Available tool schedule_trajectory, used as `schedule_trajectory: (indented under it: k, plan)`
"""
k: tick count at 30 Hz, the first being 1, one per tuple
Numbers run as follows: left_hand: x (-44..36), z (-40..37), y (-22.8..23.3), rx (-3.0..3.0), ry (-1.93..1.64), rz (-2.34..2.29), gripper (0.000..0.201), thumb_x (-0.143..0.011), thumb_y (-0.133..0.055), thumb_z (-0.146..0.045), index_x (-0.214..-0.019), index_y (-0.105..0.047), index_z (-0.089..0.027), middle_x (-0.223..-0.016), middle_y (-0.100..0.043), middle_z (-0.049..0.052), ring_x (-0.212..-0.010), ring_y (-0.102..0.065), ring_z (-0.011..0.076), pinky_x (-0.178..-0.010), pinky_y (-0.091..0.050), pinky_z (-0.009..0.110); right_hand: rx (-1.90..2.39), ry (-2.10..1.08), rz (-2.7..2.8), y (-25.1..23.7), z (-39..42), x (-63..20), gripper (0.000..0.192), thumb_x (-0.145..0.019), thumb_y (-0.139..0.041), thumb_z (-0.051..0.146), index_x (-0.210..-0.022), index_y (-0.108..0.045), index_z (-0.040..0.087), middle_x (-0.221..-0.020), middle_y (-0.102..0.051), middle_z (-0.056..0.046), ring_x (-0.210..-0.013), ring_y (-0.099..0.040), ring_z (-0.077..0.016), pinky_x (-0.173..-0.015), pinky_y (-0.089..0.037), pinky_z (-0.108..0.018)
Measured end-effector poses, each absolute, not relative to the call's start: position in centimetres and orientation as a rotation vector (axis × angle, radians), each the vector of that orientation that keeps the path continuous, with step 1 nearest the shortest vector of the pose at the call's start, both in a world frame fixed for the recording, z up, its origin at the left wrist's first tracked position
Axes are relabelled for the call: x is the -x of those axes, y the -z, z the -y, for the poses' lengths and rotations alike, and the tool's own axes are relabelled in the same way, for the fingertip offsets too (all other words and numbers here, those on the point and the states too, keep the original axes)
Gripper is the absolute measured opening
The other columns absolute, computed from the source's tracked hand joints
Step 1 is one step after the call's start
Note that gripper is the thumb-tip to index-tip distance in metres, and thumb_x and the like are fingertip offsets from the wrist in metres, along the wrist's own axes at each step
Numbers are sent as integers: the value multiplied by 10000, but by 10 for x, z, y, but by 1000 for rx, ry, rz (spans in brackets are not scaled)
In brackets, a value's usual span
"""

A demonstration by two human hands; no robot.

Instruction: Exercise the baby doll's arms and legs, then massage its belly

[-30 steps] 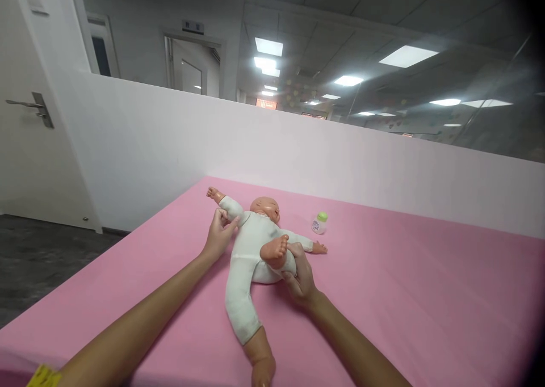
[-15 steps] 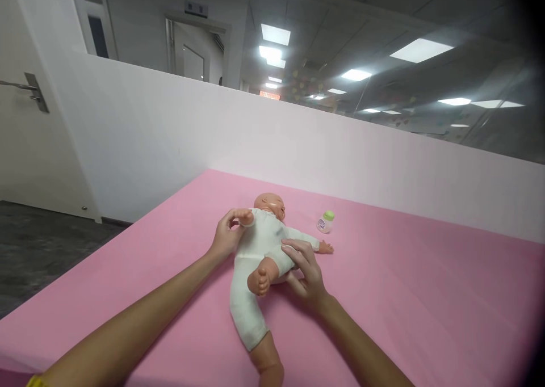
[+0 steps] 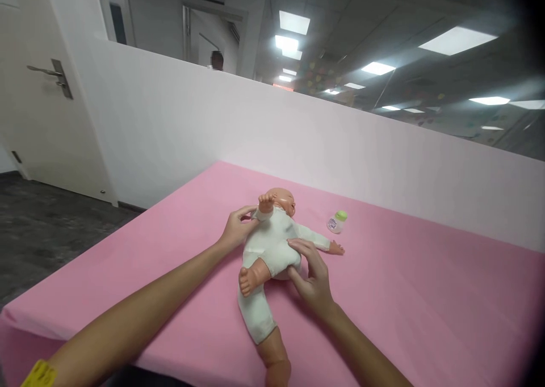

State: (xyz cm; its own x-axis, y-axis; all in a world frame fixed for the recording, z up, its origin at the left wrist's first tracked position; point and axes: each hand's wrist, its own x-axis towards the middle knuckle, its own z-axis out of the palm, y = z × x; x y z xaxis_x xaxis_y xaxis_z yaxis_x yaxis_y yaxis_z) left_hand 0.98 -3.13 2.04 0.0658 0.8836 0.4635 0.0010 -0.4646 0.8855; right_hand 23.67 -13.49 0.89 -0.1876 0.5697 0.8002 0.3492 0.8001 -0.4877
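Note:
A baby doll (image 3: 268, 240) in a white cloth suit lies on its back on a pink-covered table (image 3: 179, 239), head away from me and turned to the right. My left hand (image 3: 239, 228) is closed round the doll's arm on the left, whose small hand points up. My right hand (image 3: 314, 276) grips the thigh of the doll's bent leg, thumb below and fingers on top. That leg crosses over the other one, which stretches toward me. The doll's other arm lies outspread to the right, near a small clear bottle (image 3: 336, 223) with a green cap.
A white partition (image 3: 323, 143) runs along the table's far side. At the left stand a closed door (image 3: 55, 109) and a dark floor (image 3: 51, 217). Beyond the partition, part of a person's head (image 3: 217, 61) shows by a doorway.
The doll's bent leg has swung left across its body, with my right hand on it. Its held arm now points more upward. My view has shifted slightly, and more of the person's head shows.

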Motion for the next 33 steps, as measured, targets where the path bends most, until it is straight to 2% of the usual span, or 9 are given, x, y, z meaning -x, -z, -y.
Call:
schedule_trajectory:
  k: [8,12,16,19,22,25,27,30,33]
  plan:
    - [-7,32,-16,-1687,-1428,-859,252,-793,-682,-213,-996,-827,-246,-1285,-708,90,-1308,-571,294,-988,-516,390,904,-463,1629,-2,131,-234,411,-872,-677,220,-1278,-646,276,-1223,-668,-77,-1155,-616,-283,-942,-509,-425]
    - [-7,29,-12,-1661,-1418,-915,281,-792,-705,-231,-1054,-806,-235,-1274,-717,89,-1235,-616,291,-942,-525,372,899,-467,1629,-4,132,-232,445,-863,-658,199,-1299,-632,284,-1235,-650,-75,-1171,-601,-283,-964,-495,-430]
    - [-7,26,-10,-1643,-1413,-925,387,-844,-736,-360,-1202,-752,-217,-1245,-737,84,-1098,-677,277,-857,-536,339,814,-400,1710,-5,134,-232,545,-799,-615,135,-1320,-636,296,-1213,-620,-75,-1176,-586,-294,-1005,-485,-470]
    - [-6,25,-10,-1664,-1420,-902,419,-875,-717,-425,-1227,-730,-199,-1238,-739,78,-1071,-683,274,-813,-538,321,773,-382,1789,-4,138,-231,574,-764,-615,114,-1300,-658,315,-1162,-590,-65,-1121,-595,-281,-999,-494,-475]
    - [-4,22,-7,-1686,-1429,-879,370,-893,-686,-384,-1209,-743,-201,-1236,-733,79,-1109,-667,278,-840,-538,330,784,-380,1821,-3,140,-230,595,-748,-605,105,-1300,-659,320,-1130,-572,-59,-1076,-598,-270,-978,-504,-470]
    - [-4,20,-3,-1725,-1444,-836,266,-876,-637,-250,-1084,-799,-214,-1218,-726,84,-1194,-635,272,-992,-506,367,829,-377,1795,-3,139,-230,620,-767,-592,120,-1357,-623,309,-1133,-584,-66,-1080,-595,-281,-961,-508,-471]
    - [-4,21,-2,-1744,-1447,-828,283,-848,-601,-179,-1029,-814,-227,-1212,-724,79,-1219,-625,261,-1052,-477,376,867,-376,1775,-5,137,-231,612,-787,-592,135,-1377,-605,298,-1146,-600,-74,-1096,-593,-293,-955,-509,-473]
    - [-6,22,-3,-1720,-1426,-864,316,-856,-606,-192,-1099,-798,-249,-1270,-715,67,-1229,-624,264,-986,-504,357,900,-377,1756,-7,135,-233,568,-795,-590,142,-1344,-616,285,-1144,-606,-77,-1103,-591,-300,-954,-508,-474]
    - [-6,23,-5,-1668,-1411,-892,332,-892,-662,-325,-1199,-762,-246,-1303,-714,71,-1220,-637,285,-902,-530,335,884,-361,1780,-7,137,-233,539,-759,-610,130,-1274,-653,281,-1100,-581,-65,-1061,-592,-286,-954,-506,-471]
